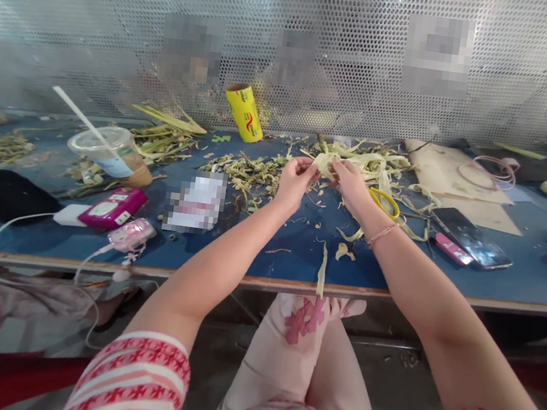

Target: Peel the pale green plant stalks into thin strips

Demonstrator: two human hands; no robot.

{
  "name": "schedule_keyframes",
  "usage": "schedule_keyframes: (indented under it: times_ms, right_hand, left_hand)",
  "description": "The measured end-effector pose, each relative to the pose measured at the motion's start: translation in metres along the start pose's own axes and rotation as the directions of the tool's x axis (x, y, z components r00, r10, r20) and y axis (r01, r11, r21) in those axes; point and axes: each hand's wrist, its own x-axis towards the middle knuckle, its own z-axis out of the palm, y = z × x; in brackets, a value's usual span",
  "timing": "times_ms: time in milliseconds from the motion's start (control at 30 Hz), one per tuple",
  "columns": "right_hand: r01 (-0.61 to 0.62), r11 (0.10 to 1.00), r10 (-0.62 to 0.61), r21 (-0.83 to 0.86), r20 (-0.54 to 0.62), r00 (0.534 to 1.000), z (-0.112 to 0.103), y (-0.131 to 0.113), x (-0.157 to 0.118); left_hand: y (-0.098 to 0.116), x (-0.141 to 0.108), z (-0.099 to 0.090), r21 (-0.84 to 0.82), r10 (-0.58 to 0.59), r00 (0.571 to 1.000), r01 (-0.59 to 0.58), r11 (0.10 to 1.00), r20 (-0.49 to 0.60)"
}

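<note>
Above the far middle of the blue table, my left hand [296,182] and my right hand [350,181] are close together. Between their pinched fingertips is a pale yellow-green, leafy piece [326,163] that looks like plant husk. Fingers partly cover it, so its full shape is hidden. Behind and beside my right hand lie long pale peeled strips [384,169]. A yellow ring [385,205], perhaps a roll of tape, rests by my right wrist. To the left of my left hand is a heap of greenish plant scraps [252,175].
A yellow cardboard tube [245,114] leans by the perforated metal wall [354,54]. Leftward are a lidded cup with a straw [114,150], a purple power bank [114,207] and white cables. Rightward lie a phone [471,238] and brown paper [449,171]. One strip [322,272] overhangs the table edge.
</note>
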Motion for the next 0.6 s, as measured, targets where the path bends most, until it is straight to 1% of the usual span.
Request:
schedule_keyframes:
  times_ms: [33,100,233,300,467,600]
  right_hand:
    - [0.011,1.000,-0.011,-0.019,0.029,1.000,0.001,0.001,-0.001]
    - [0.073,0.995,-0.069,-0.063,0.051,0.996,0.001,0.003,-0.003]
    - [0.229,0.960,-0.229,-0.162,0.019,0.973,0.000,0.007,-0.002]
    - [0.275,0.942,-0.281,-0.192,-0.006,0.960,-0.002,0.007,-0.002]
    - [0.275,0.926,-0.295,-0.257,-0.039,0.955,-0.007,0.003,-0.002]
    - [0.304,0.905,-0.336,-0.297,-0.062,0.940,-0.011,0.002,-0.001]
  left_hand:
    - [0.000,-0.001,0.000,0.014,0.006,1.000,-0.007,1.000,0.013]
    - [0.000,-0.003,0.001,0.029,0.017,0.999,-0.018,0.999,0.045]
    - [-0.001,-0.006,0.002,0.064,0.022,0.992,-0.030,0.998,0.121]
    - [-0.001,-0.006,0.001,0.077,0.026,0.989,-0.037,0.996,0.145]
    - [-0.001,-0.006,0.001,0.066,0.000,0.988,-0.011,0.998,0.153]
    - [-0.002,-0.008,0.001,0.050,-0.088,0.980,0.081,0.995,0.178]
